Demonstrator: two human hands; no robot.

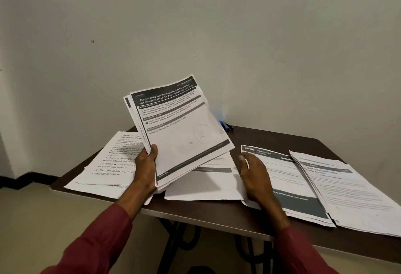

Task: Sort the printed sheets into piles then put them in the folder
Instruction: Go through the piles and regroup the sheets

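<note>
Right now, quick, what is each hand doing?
Left hand: holding a stack of printed sheets.
Right hand: open, resting on the 3080 pile.

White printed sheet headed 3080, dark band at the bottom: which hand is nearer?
Right. The right hand lies on the left edge of the white printed sheet headed 3080; the left hand is off to its left, gripping a raised stack of printed sheets.
</note>
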